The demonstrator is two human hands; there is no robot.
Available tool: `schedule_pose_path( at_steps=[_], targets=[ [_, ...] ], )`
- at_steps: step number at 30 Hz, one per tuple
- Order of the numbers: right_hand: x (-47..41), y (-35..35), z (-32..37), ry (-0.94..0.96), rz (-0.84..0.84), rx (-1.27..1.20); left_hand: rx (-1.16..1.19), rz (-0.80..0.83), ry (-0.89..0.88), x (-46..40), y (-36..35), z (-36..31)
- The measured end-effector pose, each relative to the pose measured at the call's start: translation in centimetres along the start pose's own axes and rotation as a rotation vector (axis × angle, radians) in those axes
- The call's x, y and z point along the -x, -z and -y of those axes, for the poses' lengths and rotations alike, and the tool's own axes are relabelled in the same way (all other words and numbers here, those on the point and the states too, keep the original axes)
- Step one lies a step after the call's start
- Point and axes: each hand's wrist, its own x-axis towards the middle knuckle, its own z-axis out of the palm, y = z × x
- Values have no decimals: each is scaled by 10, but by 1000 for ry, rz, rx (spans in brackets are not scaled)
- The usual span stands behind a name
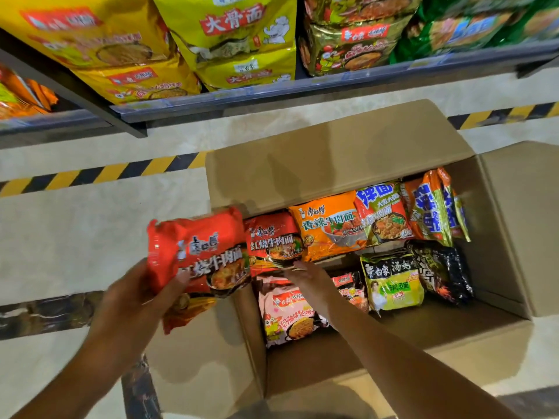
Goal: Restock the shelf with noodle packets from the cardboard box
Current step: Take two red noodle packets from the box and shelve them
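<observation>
An open cardboard box (332, 164) stands on the floor below the shelf (272, 98). My left hand (133, 297) grips a red noodle packet (199, 252) just outside the box's left wall. My right hand (308, 279) reaches into the box with straight fingers touching the lower edge of a second red packet (272, 237). Beside that lie an orange packet (329, 225), a green-and-blue one (384, 213), a yellow-green one (393, 282), a black one (441, 273) and a pink one (287, 313).
The shelf above holds yellow noodle multipacks (236, 34), gold-red packs (354, 34) and green packs (472, 25). Yellow-black hazard tape (106, 172) runs across the floor. The box's flaps (520, 225) stand open to the right and back.
</observation>
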Motion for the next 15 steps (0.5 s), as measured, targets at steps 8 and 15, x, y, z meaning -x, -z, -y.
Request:
schedule_pose_path(
  at_steps=[8, 15],
  targets=[
    [-63, -44, -6, -216, -142, -390, 82, -52, -87, -18, 39, 30],
    [-102, -58, -3, -285, -334, -651, 142, -75, -73, -28, 39, 51]
  ],
)
